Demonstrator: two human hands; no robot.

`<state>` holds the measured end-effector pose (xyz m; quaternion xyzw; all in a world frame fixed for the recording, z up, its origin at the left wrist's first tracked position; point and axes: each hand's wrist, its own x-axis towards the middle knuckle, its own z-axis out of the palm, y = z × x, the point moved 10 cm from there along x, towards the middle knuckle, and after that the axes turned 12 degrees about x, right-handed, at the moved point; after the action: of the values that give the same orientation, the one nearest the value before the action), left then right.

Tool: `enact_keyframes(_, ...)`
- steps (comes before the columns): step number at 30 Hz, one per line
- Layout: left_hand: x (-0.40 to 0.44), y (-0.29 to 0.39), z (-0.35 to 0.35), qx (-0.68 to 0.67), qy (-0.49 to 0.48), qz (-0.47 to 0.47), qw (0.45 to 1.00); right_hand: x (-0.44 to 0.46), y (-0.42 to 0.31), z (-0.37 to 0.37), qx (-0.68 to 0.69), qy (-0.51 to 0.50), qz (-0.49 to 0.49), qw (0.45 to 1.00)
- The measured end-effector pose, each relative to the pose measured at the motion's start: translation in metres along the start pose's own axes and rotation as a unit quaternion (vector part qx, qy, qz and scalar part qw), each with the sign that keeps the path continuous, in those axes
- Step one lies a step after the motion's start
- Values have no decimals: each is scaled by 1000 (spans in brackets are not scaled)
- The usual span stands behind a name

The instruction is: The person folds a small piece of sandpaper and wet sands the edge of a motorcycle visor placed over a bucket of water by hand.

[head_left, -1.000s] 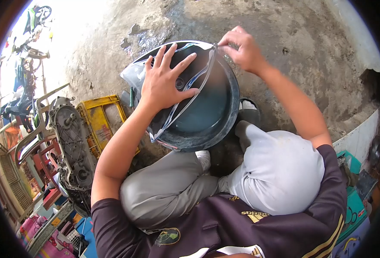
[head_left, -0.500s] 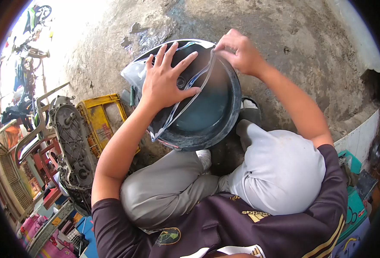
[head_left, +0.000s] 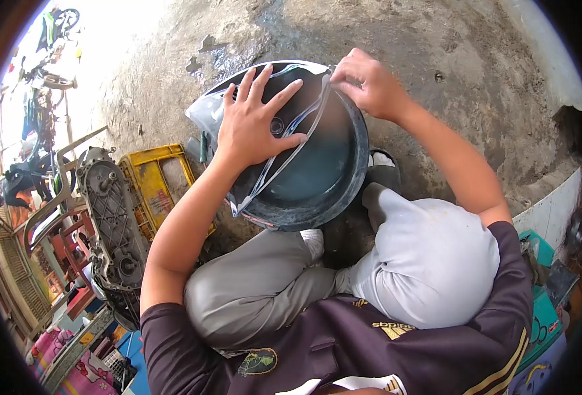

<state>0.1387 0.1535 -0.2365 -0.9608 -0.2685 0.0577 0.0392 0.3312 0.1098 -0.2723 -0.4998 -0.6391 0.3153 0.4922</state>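
A dark part with a clear cover and a pale rim rests over the left side of a black round basin, which holds cloudy bluish water. My left hand lies spread on the part's dark face, fingers apart, thumb near its edge. At the top corner of the part, my right hand pinches with thumb and fingers at the end of a clear strip that runs along the part's right edge. What exactly sits between those fingertips is too small to make out.
Left of the basin are a yellow crate and a metal engine casing. A green-handled tool lies beside the basin. Green cases stand at the lower right. Bent knees are close below the basin, on wet concrete.
My right hand has moved slightly down and left, and its fingers are curled closer at the corner. My left hand has barely moved.
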Motion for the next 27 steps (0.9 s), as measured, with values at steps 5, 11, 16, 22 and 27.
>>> enact_keyframes(5,-2,0,0,-5,9,1,1000,-1,12,-8,-11,36,49,998)
enact_keyframes(11,0,0,1,-6,7,4,1000,2,12,-17,-28,53,21,998)
enact_keyframes(16,-1,-1,0,2,6,0,1000,2,-2,-2,-19,20,6,1000)
enact_keyframes(22,-1,-1,-1,-2,12,4,1000,2,-1,-4,-38,11,12,999)
enact_keyframes(27,0,0,0,-1,9,3,1000,3,-1,-2,-21,-5,-13,1000)
